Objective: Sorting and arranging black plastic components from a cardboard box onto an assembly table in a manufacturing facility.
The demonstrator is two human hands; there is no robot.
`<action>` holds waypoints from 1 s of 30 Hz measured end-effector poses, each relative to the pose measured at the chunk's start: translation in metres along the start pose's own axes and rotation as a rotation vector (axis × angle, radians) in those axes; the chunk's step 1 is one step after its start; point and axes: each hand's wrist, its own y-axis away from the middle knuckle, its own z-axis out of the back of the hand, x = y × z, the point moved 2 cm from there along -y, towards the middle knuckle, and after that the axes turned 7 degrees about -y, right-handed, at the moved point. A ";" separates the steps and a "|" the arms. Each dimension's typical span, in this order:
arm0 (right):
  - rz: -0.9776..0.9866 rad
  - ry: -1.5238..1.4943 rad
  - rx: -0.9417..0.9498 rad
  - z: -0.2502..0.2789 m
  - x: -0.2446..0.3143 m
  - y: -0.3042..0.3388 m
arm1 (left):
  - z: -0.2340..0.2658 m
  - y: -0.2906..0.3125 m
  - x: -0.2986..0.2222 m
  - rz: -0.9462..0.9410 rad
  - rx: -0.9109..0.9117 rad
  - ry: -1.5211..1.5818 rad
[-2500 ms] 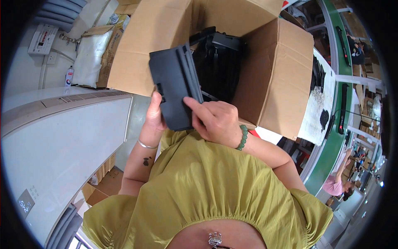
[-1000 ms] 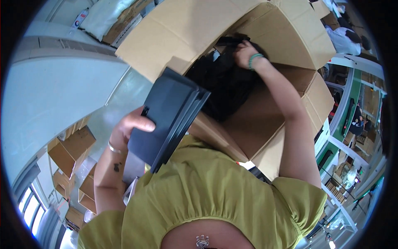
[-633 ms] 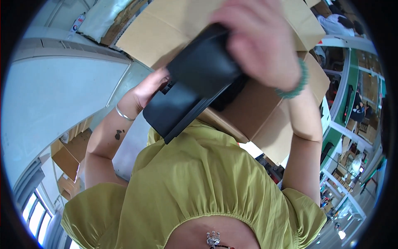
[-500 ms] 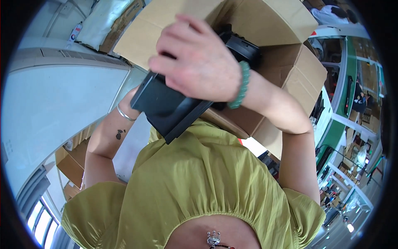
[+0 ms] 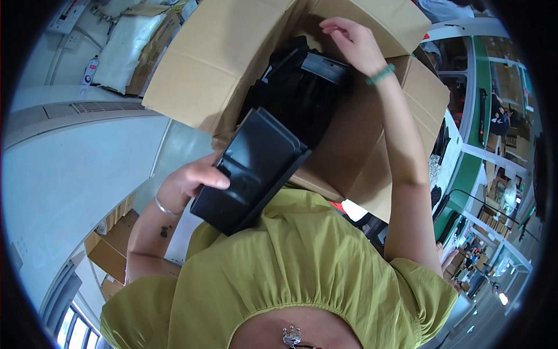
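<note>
The left hand (image 5: 197, 177) grips a black plastic tray (image 5: 256, 160) by its left edge, thumb on top; most of the tray lies toward 2 o'clock from that hand, its long sides slanting toward 1 o'clock. The right hand (image 5: 357, 46) is open, fingers loosely bent, over the cardboard box (image 5: 363, 163), with the tray well apart at 7 o'clock and black parts (image 5: 290, 93) inside the box at 8 o'clock.

Drew right hand (image 5: 356, 47) off black stack (image 5: 256, 168) and out over open carton (image 5: 356, 157), fingers loosely bent. Now showing recessed, rimmed face atop stack, smooth and flat earlier.
</note>
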 end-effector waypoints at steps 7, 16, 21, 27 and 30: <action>-0.294 0.343 0.463 -0.141 -0.168 -0.015 | 0.011 0.027 0.027 -0.136 -0.154 0.170; 0.076 0.790 0.797 -0.254 -0.211 -0.041 | 0.051 0.027 0.027 -0.318 -0.328 0.272; 0.188 0.938 1.008 -0.247 -0.173 -0.038 | 0.036 0.050 0.043 -0.391 -0.436 0.358; 0.059 0.779 0.763 -0.076 -0.053 -0.027 | 0.022 0.027 0.022 -0.457 -0.516 0.205; -0.089 0.252 0.388 0.001 0.008 -0.006 | 0.009 0.001 -0.010 -0.560 -0.403 0.139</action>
